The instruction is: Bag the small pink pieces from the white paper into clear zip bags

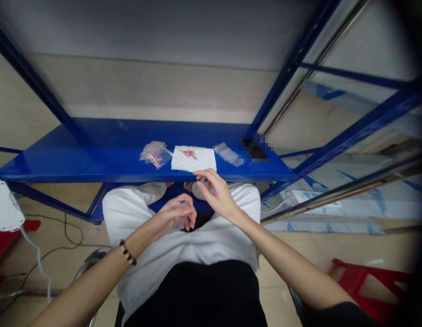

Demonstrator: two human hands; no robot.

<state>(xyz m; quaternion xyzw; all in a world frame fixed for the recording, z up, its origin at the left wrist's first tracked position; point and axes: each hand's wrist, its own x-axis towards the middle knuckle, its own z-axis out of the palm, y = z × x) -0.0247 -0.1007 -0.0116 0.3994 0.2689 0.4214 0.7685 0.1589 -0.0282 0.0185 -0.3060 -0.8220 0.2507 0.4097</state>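
My left hand [176, 213] is curled over my lap, closed around a clear plastic bag [179, 222], mostly hidden by the fingers. To its right, my right hand [215, 193] hovers at the shelf's front edge, fingers bent and thumb apart, with nothing visible in it. Just beyond the right fingertips lies a white cloth or paper pad [206, 160]. A small heap of pink and brownish pieces [189, 154] rests on this pad. On the pad's left are clear zip bags [155, 154] with pink pieces inside. Flat, clear bags [228, 153] lie on its right.
The blue metal shelf [105, 154] spans the front, with blue uprights [277, 86] at both sides. A dark pixelated object [255, 149] lies at its right end. A white power strip [6, 206] is at the left. A red stool [364, 281] stands at the lower right.
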